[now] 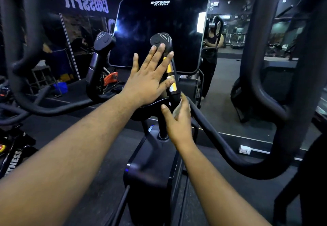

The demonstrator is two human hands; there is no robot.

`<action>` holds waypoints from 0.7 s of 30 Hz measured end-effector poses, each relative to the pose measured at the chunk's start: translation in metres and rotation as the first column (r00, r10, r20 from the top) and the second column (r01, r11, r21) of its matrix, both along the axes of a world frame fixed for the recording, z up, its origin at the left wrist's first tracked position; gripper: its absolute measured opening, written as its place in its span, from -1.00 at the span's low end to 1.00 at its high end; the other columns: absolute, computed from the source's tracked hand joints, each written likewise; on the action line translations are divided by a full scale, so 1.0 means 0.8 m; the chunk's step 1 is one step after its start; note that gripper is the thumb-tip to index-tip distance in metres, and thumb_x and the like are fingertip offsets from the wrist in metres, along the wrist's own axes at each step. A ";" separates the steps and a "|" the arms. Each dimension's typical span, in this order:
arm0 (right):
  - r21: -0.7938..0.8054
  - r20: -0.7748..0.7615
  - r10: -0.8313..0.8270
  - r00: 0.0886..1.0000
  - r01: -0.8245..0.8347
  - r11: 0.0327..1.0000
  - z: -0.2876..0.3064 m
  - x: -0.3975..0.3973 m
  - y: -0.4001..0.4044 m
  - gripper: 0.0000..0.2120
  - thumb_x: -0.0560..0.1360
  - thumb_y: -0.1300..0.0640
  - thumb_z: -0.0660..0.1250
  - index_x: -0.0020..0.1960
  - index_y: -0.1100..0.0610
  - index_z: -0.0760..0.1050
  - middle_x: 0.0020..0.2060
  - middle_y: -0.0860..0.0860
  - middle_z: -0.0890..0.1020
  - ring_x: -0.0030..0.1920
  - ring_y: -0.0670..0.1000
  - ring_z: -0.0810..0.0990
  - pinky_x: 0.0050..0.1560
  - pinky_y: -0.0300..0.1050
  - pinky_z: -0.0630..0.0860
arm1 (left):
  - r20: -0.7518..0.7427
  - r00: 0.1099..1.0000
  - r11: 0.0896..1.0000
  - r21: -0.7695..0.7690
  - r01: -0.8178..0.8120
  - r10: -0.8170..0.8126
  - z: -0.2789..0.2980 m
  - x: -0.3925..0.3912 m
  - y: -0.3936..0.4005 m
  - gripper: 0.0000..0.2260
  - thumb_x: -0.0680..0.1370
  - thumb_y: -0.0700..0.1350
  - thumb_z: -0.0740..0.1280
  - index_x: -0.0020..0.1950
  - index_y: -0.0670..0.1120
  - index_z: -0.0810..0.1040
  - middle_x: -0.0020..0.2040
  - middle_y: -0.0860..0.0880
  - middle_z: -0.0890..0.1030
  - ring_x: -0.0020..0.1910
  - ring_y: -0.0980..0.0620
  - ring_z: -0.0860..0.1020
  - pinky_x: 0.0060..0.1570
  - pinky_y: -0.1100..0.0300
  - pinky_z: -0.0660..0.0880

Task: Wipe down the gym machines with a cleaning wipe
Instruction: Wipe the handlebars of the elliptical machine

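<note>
A person is standing at a black cardio machine [150, 169] in a dark, mirror-walled gym, looking down over both bare forearms. Thick black outer handlebars [265, 84] are curving up on either side of the view. At centre, a large dark console screen [159, 34] is standing upright, switched off and showing faint smears. In front of it, two short inner grips are rising from the machine's centre post: the left inner grip [102, 52] is standing untouched, and the right inner grip [170, 70], black with yellow and silver bands, is the one being worked on.

The left hand [150, 77] is lying flat and open against the right inner grip, fingers straight and spread, fingertips reaching its rounded button cap. It appears to be steadying the grip rather than holding it.

The right hand [178, 119] is sitting lower, at the base of the same grip, with thumb and fingers curling around a pale cleaning wipe [177, 109] that is pressing against the stem.

The grip's long axis is running nearly upright, leaning slightly left toward the top. The wipe is sitting at its bottom end, so the unwiped length probably lies above the right hand, partly covered by the left.
</note>
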State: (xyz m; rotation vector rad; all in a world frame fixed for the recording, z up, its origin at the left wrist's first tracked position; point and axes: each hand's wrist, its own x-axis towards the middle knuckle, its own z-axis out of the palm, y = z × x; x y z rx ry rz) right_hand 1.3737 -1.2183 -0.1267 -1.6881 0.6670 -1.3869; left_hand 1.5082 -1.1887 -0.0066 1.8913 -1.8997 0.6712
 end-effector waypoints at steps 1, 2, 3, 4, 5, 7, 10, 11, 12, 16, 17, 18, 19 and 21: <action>0.022 0.002 0.009 1.000 -0.009 1.000 0.011 0.003 0.006 -0.20 0.51 -0.10 0.36 0.62 -0.10 0.03 0.59 -0.16 0.10 0.59 -0.17 0.04 0.57 -0.09 0.10 | 0.002 1.000 1.000 0.000 0.001 -0.001 0.000 0.000 0.000 -0.36 0.67 0.30 -0.02 0.64 0.19 -0.28 0.63 0.10 -0.36 0.60 0.07 -0.36 0.52 -0.22 -0.38; 0.047 -0.006 0.025 1.000 -0.025 0.999 0.020 0.004 0.006 -0.17 0.55 -0.06 0.34 0.64 -0.11 -0.09 0.58 -0.15 0.09 0.57 -0.23 -0.01 0.53 -0.18 0.06 | 0.003 1.000 1.000 0.002 0.000 0.000 0.000 0.000 0.000 -0.36 0.67 0.31 -0.02 0.63 0.19 -0.28 0.63 0.10 -0.37 0.60 0.07 -0.36 0.52 -0.22 -0.38; 0.051 -0.030 0.020 0.999 -0.019 0.999 0.024 0.003 0.003 -0.18 0.60 -0.03 0.32 0.65 -0.11 -0.15 0.58 -0.08 0.15 0.56 -0.22 0.02 0.48 -0.25 0.07 | 0.004 1.000 1.000 0.003 -0.001 0.001 0.001 0.000 0.000 -0.36 0.67 0.31 -0.02 0.63 0.20 -0.29 0.63 0.11 -0.37 0.60 0.08 -0.36 0.52 -0.22 -0.39; 0.010 -0.072 -0.017 0.997 0.018 1.000 0.023 -0.001 0.000 -0.22 0.63 -0.02 0.29 0.65 -0.10 -0.15 0.54 -0.01 0.25 0.55 -0.17 0.10 0.44 -0.29 0.11 | 0.006 1.000 1.000 0.001 0.000 0.000 0.002 0.001 0.001 -0.36 0.67 0.31 -0.02 0.63 0.20 -0.28 0.63 0.11 -0.37 0.60 0.08 -0.37 0.52 -0.22 -0.39; -0.066 -0.116 -0.070 0.991 0.062 0.996 0.015 -0.006 -0.002 -0.26 0.66 -0.02 0.26 0.66 -0.07 -0.13 0.50 0.01 0.31 0.55 -0.14 0.16 0.44 -0.28 0.16 | 0.004 1.000 1.000 0.000 0.001 -0.001 0.002 0.001 0.001 -0.35 0.67 0.31 -0.01 0.64 0.19 -0.28 0.63 0.11 -0.37 0.60 0.08 -0.37 0.51 -0.22 -0.40; -0.192 -0.169 -0.110 0.979 0.077 0.978 -0.009 -0.018 -0.005 -0.31 0.68 0.05 0.24 0.67 0.00 -0.08 0.56 -0.14 0.20 0.56 -0.19 0.13 0.53 -0.15 0.20 | 0.003 1.000 1.000 -0.005 0.001 -0.001 0.002 0.000 0.002 -0.35 0.67 0.31 -0.02 0.64 0.18 -0.27 0.63 0.11 -0.37 0.60 0.09 -0.37 0.51 -0.22 -0.40; -0.194 -0.145 -0.070 0.987 0.041 0.980 -0.040 -0.028 -0.007 -0.36 0.71 0.17 0.17 0.65 -0.05 -0.10 0.59 -0.24 0.08 0.58 -0.22 0.09 0.57 0.01 0.20 | -0.014 1.000 1.000 0.005 0.009 -0.009 0.003 0.000 0.002 -0.35 0.67 0.28 0.00 0.64 0.16 -0.28 0.63 0.12 -0.37 0.59 0.10 -0.38 0.52 -0.24 -0.39; -0.205 -0.120 -0.070 0.990 0.044 0.978 -0.035 -0.028 -0.006 -0.38 0.71 0.22 0.14 0.65 -0.04 -0.08 0.61 -0.19 0.10 0.59 -0.18 0.11 0.57 0.04 0.20 | -0.014 1.000 1.000 0.001 0.013 -0.013 0.005 0.001 0.003 -0.35 0.68 0.28 0.00 0.64 0.15 -0.28 0.63 0.12 -0.37 0.59 0.11 -0.38 0.52 -0.24 -0.38; -0.236 -0.095 -0.065 0.993 0.041 0.971 -0.029 -0.029 -0.003 -0.41 0.71 0.25 0.12 0.65 -0.01 -0.04 0.62 -0.12 0.12 0.60 -0.13 0.11 0.58 0.05 0.18 | -0.007 1.000 1.000 -0.001 0.014 -0.014 0.006 0.002 0.005 -0.34 0.68 0.27 -0.01 0.64 0.14 -0.29 0.62 0.13 -0.36 0.59 0.13 -0.38 0.52 -0.24 -0.38; -0.484 -0.139 -0.110 0.984 0.030 0.875 0.020 -0.019 -0.001 -0.44 0.68 0.33 0.13 0.61 0.13 0.01 0.61 0.07 0.13 0.63 -0.02 0.01 0.62 0.02 0.04 | -0.003 1.000 0.999 -0.030 0.019 -0.019 0.010 0.005 0.014 -0.38 0.70 0.20 -0.05 0.62 0.07 -0.32 0.61 0.17 -0.32 0.60 0.18 -0.31 0.53 -0.24 -0.37; -0.550 -0.190 -0.165 0.968 0.034 0.835 0.032 -0.013 -0.007 -0.42 0.67 0.37 0.13 0.61 0.16 -0.01 0.61 0.06 0.11 0.64 0.00 -0.05 0.62 0.07 0.01 | -0.001 1.000 0.999 -0.040 0.016 -0.016 0.011 0.005 0.015 -0.39 0.70 0.17 -0.05 0.63 0.05 -0.30 0.62 0.16 -0.30 0.60 0.18 -0.29 0.53 -0.24 -0.36; -0.612 -0.243 -0.231 0.942 0.036 0.790 0.045 -0.006 -0.014 -0.40 0.66 0.39 0.12 0.61 0.17 -0.03 0.62 0.07 0.07 0.64 0.02 -0.11 0.62 0.13 -0.01 | 0.000 1.000 0.998 -0.058 0.011 -0.011 0.011 0.006 0.016 -0.41 0.71 0.14 -0.04 0.64 0.04 -0.27 0.63 0.14 -0.29 0.60 0.17 -0.29 0.53 -0.24 -0.35; -0.668 -0.291 -0.308 0.906 0.038 0.743 0.060 0.002 -0.022 -0.39 0.66 0.38 0.12 0.61 0.19 -0.05 0.63 0.09 0.00 0.64 0.05 -0.18 0.62 0.16 -0.04 | -0.004 1.000 0.997 -0.081 0.002 -0.002 0.012 0.009 0.017 -0.42 0.72 0.10 -0.04 0.66 0.02 -0.25 0.64 0.12 -0.28 0.61 0.17 -0.29 0.54 -0.23 -0.35; -0.745 -0.390 -0.458 0.799 0.019 0.667 0.093 0.018 -0.034 -0.38 0.69 0.26 0.12 0.61 0.23 -0.17 0.60 0.12 -0.21 0.60 0.12 -0.31 0.62 0.18 -0.11 | -0.025 0.999 0.991 -0.125 -0.041 0.038 0.010 0.019 0.018 -0.42 0.73 0.03 -0.01 0.67 0.00 -0.23 0.65 0.10 -0.28 0.61 0.15 -0.28 0.54 -0.24 -0.34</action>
